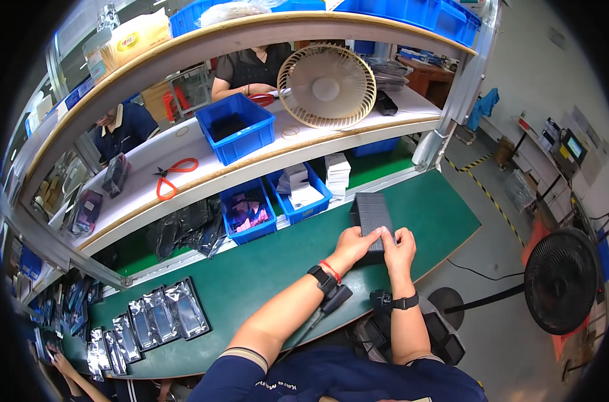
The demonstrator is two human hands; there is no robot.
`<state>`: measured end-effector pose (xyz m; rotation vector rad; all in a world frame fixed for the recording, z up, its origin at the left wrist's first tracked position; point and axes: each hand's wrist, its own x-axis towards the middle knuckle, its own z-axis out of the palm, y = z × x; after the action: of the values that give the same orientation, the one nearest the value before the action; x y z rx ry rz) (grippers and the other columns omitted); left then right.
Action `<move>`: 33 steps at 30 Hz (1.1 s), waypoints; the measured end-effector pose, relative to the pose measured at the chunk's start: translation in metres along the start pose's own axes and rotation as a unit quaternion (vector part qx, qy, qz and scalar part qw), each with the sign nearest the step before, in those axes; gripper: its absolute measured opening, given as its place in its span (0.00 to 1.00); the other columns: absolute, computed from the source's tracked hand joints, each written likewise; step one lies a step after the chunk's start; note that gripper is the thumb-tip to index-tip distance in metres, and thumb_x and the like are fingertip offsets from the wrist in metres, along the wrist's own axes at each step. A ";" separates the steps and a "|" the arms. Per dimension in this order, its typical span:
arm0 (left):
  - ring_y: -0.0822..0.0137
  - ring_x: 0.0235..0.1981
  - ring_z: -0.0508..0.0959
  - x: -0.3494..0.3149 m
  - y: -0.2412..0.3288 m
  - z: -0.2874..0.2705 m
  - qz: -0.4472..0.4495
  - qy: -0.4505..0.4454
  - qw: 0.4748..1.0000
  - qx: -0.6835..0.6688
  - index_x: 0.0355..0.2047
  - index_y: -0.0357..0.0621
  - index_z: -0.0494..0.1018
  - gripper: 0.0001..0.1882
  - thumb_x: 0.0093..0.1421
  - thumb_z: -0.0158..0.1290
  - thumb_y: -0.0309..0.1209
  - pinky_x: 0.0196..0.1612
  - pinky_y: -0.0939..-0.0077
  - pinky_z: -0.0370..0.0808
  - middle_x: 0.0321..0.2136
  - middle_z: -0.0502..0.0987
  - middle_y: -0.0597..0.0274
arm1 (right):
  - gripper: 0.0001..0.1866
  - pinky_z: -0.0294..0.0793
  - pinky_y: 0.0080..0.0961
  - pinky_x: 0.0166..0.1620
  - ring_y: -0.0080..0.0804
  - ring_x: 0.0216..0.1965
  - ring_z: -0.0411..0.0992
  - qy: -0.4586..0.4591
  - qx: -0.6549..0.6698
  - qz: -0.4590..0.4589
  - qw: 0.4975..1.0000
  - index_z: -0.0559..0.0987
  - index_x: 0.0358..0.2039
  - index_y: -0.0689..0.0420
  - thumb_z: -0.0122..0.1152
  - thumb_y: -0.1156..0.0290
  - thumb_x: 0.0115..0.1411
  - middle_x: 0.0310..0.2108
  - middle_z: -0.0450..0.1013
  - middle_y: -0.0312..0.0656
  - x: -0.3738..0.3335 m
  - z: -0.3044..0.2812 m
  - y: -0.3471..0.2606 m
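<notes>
A long block of thin dark grey pieces, set close together in a row (372,209), lies on the green tabletop (277,258) in front of me. My left hand (355,246) grips its near end from the left, fingers curled against the side. From the right, my right hand (401,250) closes on the same end, and the two thumbs nearly meet on top. What exactly the pieces are is too small to tell. Black straps with small devices circle both wrists, and a red band sits on the left one.
Silvery flat packages (160,315) line the left of the table. Behind it stand a blue bin of pink and dark pieces (251,231), another with white cards (316,213), and a shelf holding red-handled pliers (174,175). A black fan (560,281) stands right; co-workers sit opposite and left.
</notes>
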<state>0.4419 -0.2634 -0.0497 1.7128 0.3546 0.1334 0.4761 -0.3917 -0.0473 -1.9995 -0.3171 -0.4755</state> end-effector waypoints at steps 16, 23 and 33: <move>0.81 0.25 0.69 -0.118 -0.020 -0.081 0.084 0.115 0.981 -0.130 0.26 0.42 0.64 0.11 0.54 0.59 0.26 0.28 0.83 0.68 0.23 0.69 0.70 | 0.16 0.68 0.26 0.30 0.30 0.24 0.66 -0.004 0.081 -0.123 0.989 0.71 0.22 0.61 0.67 0.65 0.49 0.21 0.66 0.41 0.047 0.004 -0.056; 0.69 0.23 0.66 -0.173 -0.007 -0.098 0.172 0.196 0.965 0.005 0.27 0.39 0.62 0.12 0.60 0.52 0.31 0.27 0.74 0.66 0.22 0.67 0.61 | 0.11 0.61 0.13 0.22 0.13 0.20 0.60 -0.291 0.330 0.008 0.898 0.71 0.21 0.59 0.67 0.73 0.50 0.17 0.65 0.30 -0.090 0.047 -0.122; 0.73 0.15 0.60 -0.215 -0.003 -0.140 0.146 0.247 0.955 0.073 0.20 0.38 0.61 0.15 0.61 0.49 0.29 0.19 0.73 0.60 0.13 0.62 0.60 | 0.12 0.59 0.14 0.22 0.13 0.19 0.57 -0.387 0.346 0.014 0.855 0.69 0.19 0.58 0.63 0.73 0.54 0.18 0.64 0.28 -0.111 0.055 -0.137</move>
<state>0.1985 -0.1971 -0.0040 1.8605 0.4842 0.7801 0.3312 -0.2829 -0.0134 -1.3784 -0.8226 0.4611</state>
